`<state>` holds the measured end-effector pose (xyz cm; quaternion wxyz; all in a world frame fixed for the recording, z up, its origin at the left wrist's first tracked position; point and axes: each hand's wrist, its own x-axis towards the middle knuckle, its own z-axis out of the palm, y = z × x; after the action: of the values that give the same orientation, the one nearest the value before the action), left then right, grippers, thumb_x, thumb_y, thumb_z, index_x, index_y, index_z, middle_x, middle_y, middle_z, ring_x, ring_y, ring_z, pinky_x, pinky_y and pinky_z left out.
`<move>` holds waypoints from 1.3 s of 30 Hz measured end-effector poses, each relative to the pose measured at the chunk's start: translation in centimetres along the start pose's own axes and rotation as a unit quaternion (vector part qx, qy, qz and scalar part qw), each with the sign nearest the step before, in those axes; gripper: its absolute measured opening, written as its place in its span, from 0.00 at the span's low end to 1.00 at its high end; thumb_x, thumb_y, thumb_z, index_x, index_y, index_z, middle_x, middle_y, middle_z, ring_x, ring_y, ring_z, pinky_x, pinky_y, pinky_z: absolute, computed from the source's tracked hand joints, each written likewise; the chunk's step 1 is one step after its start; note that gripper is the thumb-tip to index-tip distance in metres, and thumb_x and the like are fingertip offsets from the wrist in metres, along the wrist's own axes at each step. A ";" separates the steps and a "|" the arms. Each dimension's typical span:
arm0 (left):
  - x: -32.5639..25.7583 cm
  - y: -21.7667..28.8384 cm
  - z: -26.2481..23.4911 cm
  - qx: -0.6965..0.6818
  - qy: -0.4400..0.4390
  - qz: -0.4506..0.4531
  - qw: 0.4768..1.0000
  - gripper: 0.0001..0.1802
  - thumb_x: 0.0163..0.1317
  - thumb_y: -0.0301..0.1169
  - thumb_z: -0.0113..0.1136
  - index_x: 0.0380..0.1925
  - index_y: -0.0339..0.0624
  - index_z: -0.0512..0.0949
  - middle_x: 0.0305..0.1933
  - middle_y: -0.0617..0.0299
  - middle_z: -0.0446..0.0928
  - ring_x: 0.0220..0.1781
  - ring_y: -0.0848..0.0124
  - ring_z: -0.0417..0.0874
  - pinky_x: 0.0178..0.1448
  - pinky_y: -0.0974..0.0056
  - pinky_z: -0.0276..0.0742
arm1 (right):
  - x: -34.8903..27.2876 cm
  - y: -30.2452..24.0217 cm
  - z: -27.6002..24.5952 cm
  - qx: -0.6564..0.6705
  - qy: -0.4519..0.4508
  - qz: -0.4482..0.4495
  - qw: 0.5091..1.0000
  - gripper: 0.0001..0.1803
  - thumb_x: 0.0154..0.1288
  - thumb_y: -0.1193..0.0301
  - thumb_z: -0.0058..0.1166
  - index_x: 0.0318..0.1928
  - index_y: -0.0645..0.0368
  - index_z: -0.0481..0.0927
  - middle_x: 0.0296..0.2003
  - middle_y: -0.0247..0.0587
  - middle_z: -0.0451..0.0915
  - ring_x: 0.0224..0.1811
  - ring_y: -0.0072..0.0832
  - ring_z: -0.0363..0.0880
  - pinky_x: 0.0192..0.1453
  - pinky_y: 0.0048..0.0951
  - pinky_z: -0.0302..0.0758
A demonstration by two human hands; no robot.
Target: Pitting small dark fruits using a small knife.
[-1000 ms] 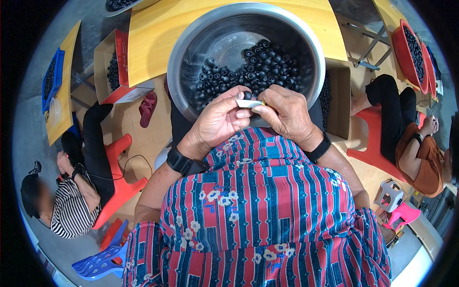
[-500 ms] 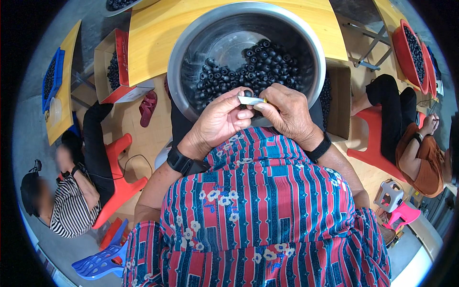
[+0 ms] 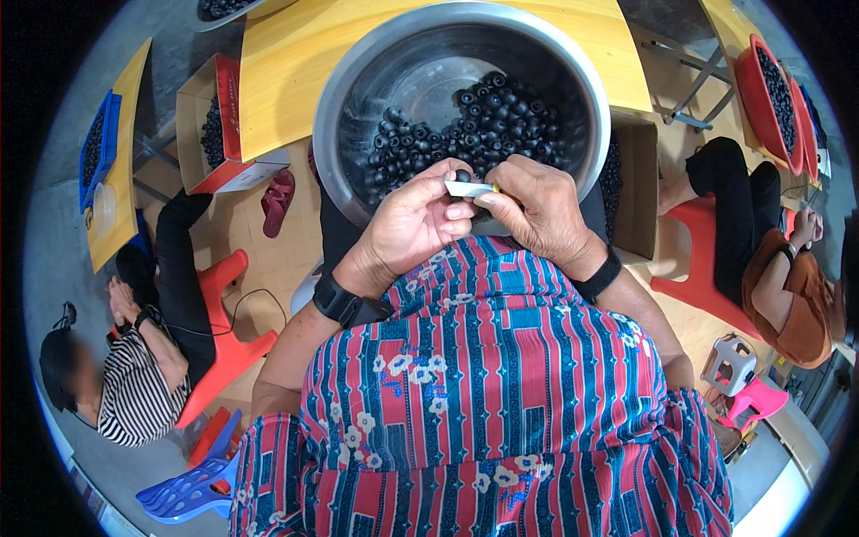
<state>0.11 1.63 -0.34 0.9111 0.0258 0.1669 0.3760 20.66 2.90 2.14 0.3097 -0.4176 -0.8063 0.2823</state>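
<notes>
My left hand (image 3: 403, 225) pinches a small black round part (image 3: 463, 175) between thumb and fingertips. In my right hand (image 3: 540, 204) is a small knife (image 3: 467, 189), its pale blade pointing left against or just in front of the part; some yellow shows where my fingers cover the handle. Both hands are close together over the near rim of a large metal basin (image 3: 327, 107). Many similar black parts (image 3: 501, 127), some with a visible round hole, lie heaped in its middle and right side.
A yellow table (image 3: 286, 80) stands behind the basin. Cardboard boxes with black parts flank it, one left (image 3: 186, 125) and one right (image 3: 640, 197). People sit on red stools at left and right. A red slipper (image 3: 277, 203) lies on the floor.
The knife blade has shifted slightly at the black part, my hands staying almost in place. At left, the seated person's hands have come together.
</notes>
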 end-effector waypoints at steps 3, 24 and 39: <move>0.2 -0.1 -0.7 -0.019 -0.020 0.013 1.000 0.14 0.70 0.26 0.46 0.53 0.36 0.69 0.44 0.58 0.72 0.36 0.76 0.68 0.38 0.71 0.68 | 0.0 -0.2 -0.2 -0.001 -0.008 0.005 1.000 0.14 0.62 0.59 0.60 0.33 0.57 0.78 0.26 0.43 0.74 0.29 0.44 0.78 0.32 0.41 0.73; 0.3 -0.3 -0.3 0.061 -0.008 -0.001 0.998 0.11 0.73 0.29 0.46 0.52 0.39 0.70 0.43 0.64 0.71 0.34 0.79 0.66 0.34 0.73 0.63 | 0.4 -0.2 0.2 0.111 0.025 0.008 0.993 0.16 0.56 0.71 0.69 0.45 0.60 0.83 0.36 0.39 0.85 0.35 0.28 0.82 0.40 0.27 0.78; 0.3 -0.5 0.0 0.085 0.008 0.001 0.996 0.12 0.78 0.36 0.41 0.52 0.43 0.69 0.39 0.66 0.69 0.32 0.81 0.64 0.34 0.75 0.64 | 0.4 -0.3 0.6 0.176 0.022 0.082 0.981 0.14 0.58 0.70 0.64 0.45 0.57 0.83 0.38 0.45 0.84 0.39 0.37 0.85 0.44 0.33 0.79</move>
<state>0.63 1.44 -0.54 0.9041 0.0998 0.2052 0.3613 19.86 3.01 2.06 0.3720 -0.4277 -0.6996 0.4352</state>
